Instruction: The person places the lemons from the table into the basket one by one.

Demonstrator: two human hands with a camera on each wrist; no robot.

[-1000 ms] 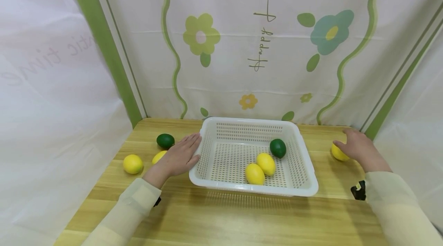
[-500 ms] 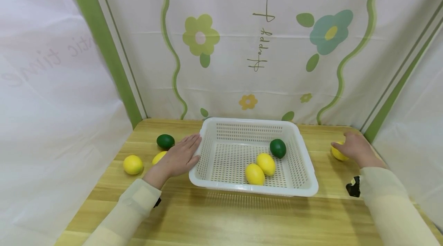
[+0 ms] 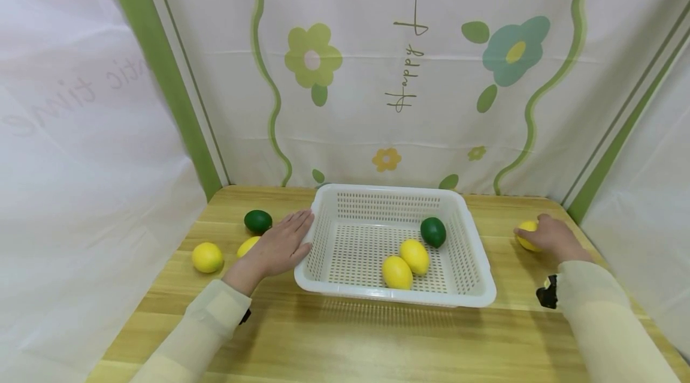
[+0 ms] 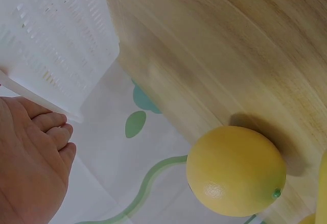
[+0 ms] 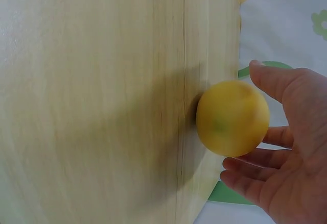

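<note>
My left hand (image 3: 280, 245) lies with extended fingers against the left rim of a white perforated plastic basket (image 3: 393, 295). In the left wrist view, its fingertips touch the underside of that rim. Inside the basket are two yellow lemons (image 3: 414, 256) and a dark green lime-shaped fruit (image 3: 433, 232). At the far right, my right hand (image 3: 557, 238) surrounds another lemon (image 5: 232, 118) on the table. Its thumb is on one side, loosely bent fingers on the other. A small gap shows by the thumb tip, and the fingers are close beneath the lemon.
Left of the basket lie a green fruit (image 3: 258, 222), a lemon (image 3: 207, 258) and another lemon (image 3: 247, 246) partly hidden by my left arm. The wooden table (image 3: 377, 347) ends at a printed curtain (image 3: 350, 125) behind and at both sides.
My right hand has come down and slightly left around the far-right lemon, its thumb now lower beside it. The left hand, basket and other fruit stay put.
</note>
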